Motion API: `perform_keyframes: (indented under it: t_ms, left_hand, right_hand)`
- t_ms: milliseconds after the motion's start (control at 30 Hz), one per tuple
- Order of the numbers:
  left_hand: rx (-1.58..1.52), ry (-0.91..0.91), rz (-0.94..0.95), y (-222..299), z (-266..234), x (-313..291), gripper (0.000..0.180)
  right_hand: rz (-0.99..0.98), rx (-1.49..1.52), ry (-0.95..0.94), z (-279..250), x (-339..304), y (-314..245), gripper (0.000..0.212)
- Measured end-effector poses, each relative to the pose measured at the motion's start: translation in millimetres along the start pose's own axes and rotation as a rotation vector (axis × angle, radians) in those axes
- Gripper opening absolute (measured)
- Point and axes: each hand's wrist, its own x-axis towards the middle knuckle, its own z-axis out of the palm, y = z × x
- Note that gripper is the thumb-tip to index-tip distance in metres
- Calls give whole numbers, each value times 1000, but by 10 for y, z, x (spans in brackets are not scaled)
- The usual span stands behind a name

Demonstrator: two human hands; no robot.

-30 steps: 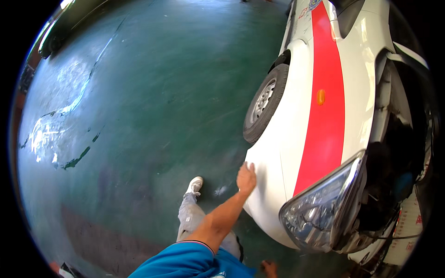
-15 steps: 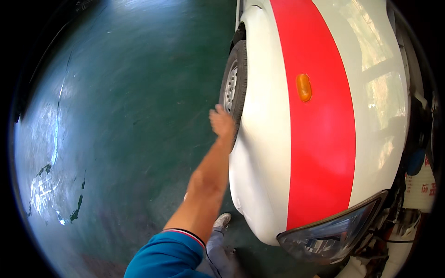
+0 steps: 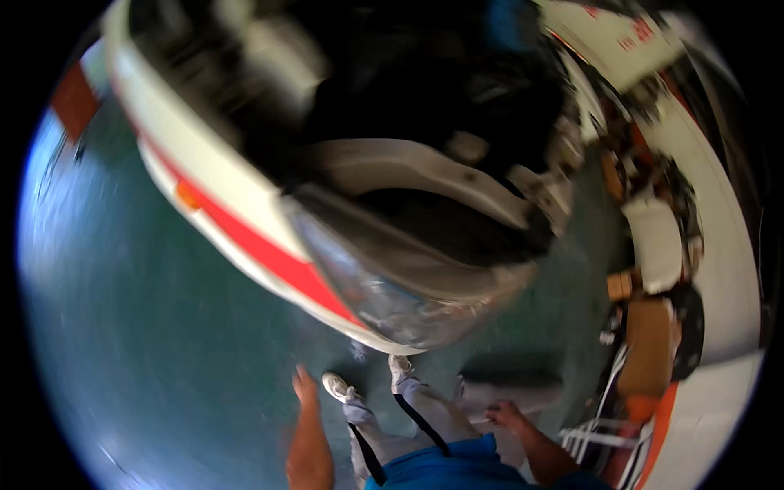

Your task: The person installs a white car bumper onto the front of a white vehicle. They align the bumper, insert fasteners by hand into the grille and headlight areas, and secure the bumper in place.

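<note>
My left hand (image 3: pixel 305 385) hangs over the green floor, left of my shoes, its blurred fingers loosely stretched and nothing seen in them. On the other side, my right hand (image 3: pixel 508 415) is held low with loosely bent fingers, also with nothing seen in it. Behind it in the picture lies a greyish block-like thing (image 3: pixel 523 394); I cannot tell whether they touch. Ahead stands the front corner of a white vehicle with a red stripe (image 3: pixel 269 257), an orange side lamp (image 3: pixel 189 194) and a large headlight (image 3: pixel 367 286). Its front end is open, with dark insides.
To the right, a brown padded piece (image 3: pixel 647 347), a white panel (image 3: pixel 655 241) and a small cardboard box (image 3: pixel 620 286) are crowded together. White metal frame legs (image 3: pixel 600 437) stand nearer me. A reddish-brown board (image 3: pixel 75 102) stands at the far left.
My view has swung to the right, from the vehicle's side and wheel to its front corner. My left arm, earlier stretched toward the wheel, is lowered; my right hand has come into view.
</note>
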Motion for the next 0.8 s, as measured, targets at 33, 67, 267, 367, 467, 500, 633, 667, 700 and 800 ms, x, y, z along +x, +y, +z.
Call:
perform_keyframes:
  t_ms: [33, 67, 267, 367, 467, 500, 633, 667, 700, 800]
  left_hand:
    - [24, -41, -187, -421, -111, -351, 49]
    - [193, -111, -285, -851, -357, -622, 45]
    - [1416, -794, 282, -1558, -1435, -1811, 30]
    - [1248, -557, -8, -1242, -1532, -1741, 31]
    - [1098, -399, -63, -824, -1460, -1515, 32]
    - [982, -336, -66, -621, -1412, -1395, 32]
    - [953, -195, 130, 93, -565, -1529, 17]
    - [951, -255, 303, 238, -472, -1489, 15]
    - [946, -334, 472, 358, -231, -1511, 14]
    - [668, -507, 249, 649, 1494, -2734, 31]
  right_hand:
    - [16, 17, -9, 54, -20, 75, 34]
    - [24, 26, -25, 124, -45, 135, 36]
    - [-82, -80, 74, 603, 470, 1658, 44]
    - [-39, 177, -2, 596, 707, 1843, 31]
    - [-63, 358, 15, 422, 897, 2010, 21]
    - [-78, 339, 42, 263, 962, 2178, 26]
    - [-62, 624, 51, -75, 962, 2421, 22]
    - [-76, 733, 37, -62, 1052, 2462, 20]
    - [-76, 837, 34, -95, 1167, 2603, 17]
    - [-208, 973, 66, -132, 1380, 3656, 7]
